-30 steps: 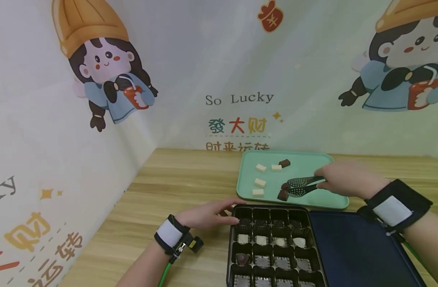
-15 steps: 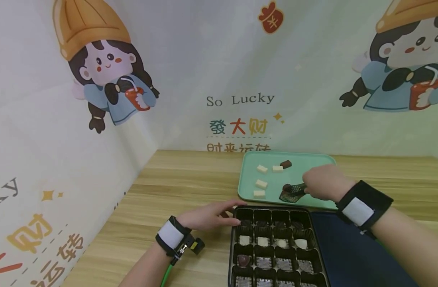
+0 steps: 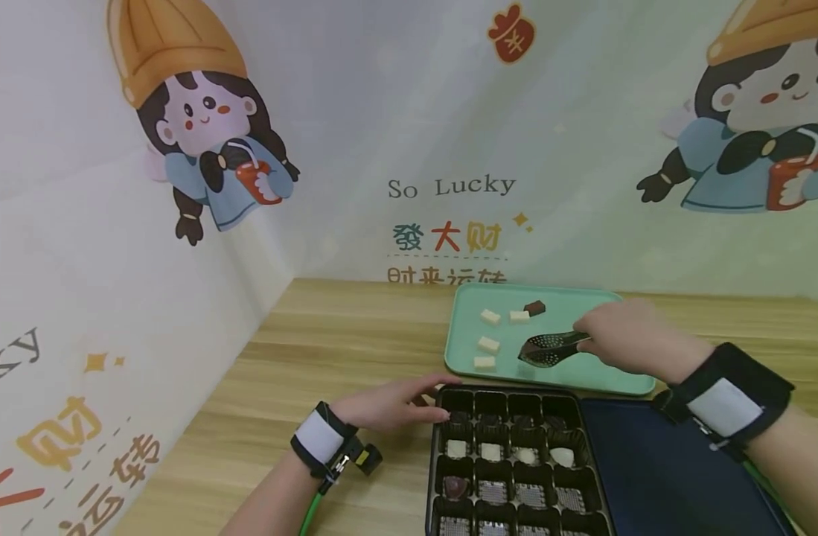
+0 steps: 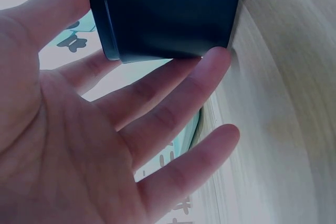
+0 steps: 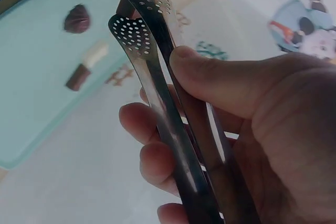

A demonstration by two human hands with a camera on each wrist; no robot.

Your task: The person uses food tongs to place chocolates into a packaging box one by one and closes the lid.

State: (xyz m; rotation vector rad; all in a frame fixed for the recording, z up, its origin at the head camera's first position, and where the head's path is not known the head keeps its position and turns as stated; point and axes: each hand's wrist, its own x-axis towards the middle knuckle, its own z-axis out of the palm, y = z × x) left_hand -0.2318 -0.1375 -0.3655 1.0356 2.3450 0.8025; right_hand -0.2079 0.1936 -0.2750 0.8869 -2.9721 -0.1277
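My right hand (image 3: 623, 331) grips metal tongs (image 5: 169, 111) with perforated heads, over the mint-green tray (image 3: 583, 298). In the right wrist view, a small brown chocolate (image 5: 125, 8) sits between the tong heads. A dark, rounded chocolate (image 5: 77, 18) lies on the tray in that view; in the head view the tongs hide it. My left hand (image 3: 388, 402) touches the far left corner of a black compartment tray (image 3: 525, 390). Its fingers (image 4: 173, 103) reach along the tray's outer wall in the left wrist view.
Several white chocolates (image 3: 490, 317) and a brown chocolate (image 3: 534, 307) lie on the green tray. White pieces (image 3: 491, 452) fill one compartment row; a dark reddish piece (image 3: 456, 487) sits below. A dark blue board (image 3: 670, 447) lies right, on the wooden table (image 3: 355, 327).
The tongs' heads, apart a second ago beside two dark pieces, have come together on a brown chocolate. My right hand turned and shifted left, then back right. My left hand stayed put.
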